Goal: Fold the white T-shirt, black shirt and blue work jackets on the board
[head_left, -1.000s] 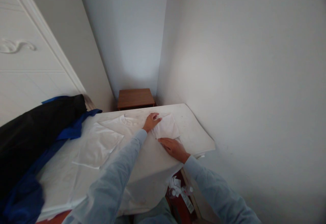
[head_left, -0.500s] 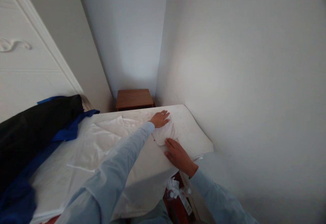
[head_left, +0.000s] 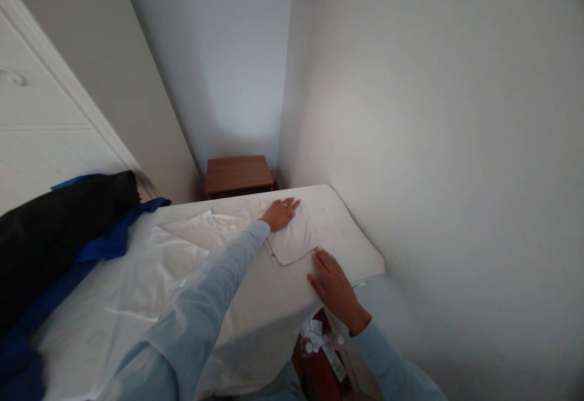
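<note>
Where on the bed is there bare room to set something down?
Bare sheet lies between the folded white cloth and the bed's wall-side edge, beyond the right hand. The left hand presses the cloth. Crowded: the spread white T-shirt mid-bed and the black and blue garments at left.

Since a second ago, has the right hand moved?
Yes. The right hand slid off the folded white cloth toward the mattress corner, and now lies flat beside the cloth.
</note>
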Demonstrator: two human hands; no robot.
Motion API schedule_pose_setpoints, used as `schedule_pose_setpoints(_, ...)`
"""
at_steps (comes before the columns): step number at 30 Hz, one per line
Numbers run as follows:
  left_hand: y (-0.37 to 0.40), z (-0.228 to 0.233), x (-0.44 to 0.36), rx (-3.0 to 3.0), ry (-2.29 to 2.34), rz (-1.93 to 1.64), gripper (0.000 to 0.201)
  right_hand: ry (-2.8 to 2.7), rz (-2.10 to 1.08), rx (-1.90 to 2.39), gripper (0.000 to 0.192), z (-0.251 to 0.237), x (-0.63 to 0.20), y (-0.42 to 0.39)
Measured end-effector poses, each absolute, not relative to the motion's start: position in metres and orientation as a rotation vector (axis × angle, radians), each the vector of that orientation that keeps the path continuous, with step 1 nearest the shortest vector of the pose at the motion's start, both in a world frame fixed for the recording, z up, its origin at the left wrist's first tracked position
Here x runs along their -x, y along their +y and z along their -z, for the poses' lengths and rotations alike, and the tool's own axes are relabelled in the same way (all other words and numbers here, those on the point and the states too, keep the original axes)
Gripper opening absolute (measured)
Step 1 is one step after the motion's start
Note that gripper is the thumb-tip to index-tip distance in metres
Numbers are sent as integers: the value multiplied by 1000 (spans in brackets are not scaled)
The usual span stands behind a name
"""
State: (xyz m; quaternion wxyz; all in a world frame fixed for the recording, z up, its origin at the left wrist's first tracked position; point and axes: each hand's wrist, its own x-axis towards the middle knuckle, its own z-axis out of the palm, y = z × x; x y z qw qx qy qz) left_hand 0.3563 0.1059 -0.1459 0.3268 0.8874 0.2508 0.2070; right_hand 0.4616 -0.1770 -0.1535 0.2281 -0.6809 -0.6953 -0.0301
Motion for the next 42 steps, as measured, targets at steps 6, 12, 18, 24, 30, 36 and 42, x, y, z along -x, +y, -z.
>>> schedule_pose_setpoints(6, 108, 141, -353, -2423, 651, -421, 36, -1918, 56, 1899, 44, 146, -464, -175)
schedule_pose_setpoints(12, 109, 130, -346, -2393, 606, -407, 41, -1902, 84, 1902, 39, 146, -474, -175)
schedule_pose_setpoints(18, 86, 113, -342, -2347, 547, -631, 36, -1860, 110, 1843, 39, 151, -474, -177)
schedule_pose_setpoints(24, 17, 104, -328, -2471, 249, -507, 43, -1847, 156, 1850, 39, 156, -473, -176)
schedule_pose_setpoints(30, -13, 104, -306, -2795, 268, -239, 20, -1838, 215, 1852, 39, 159, -475, -175)
schedule_pose_setpoints(36, -17, 106, -289, -2919, 440, -173, 23, -1791, 298, 1930, 38, 164, -471, -178)
schedule_pose_setpoints(42, -25, 124, -271, -2840, 568, -417, 27, -1749, 288, 1970, 37, 167, -467, -176)
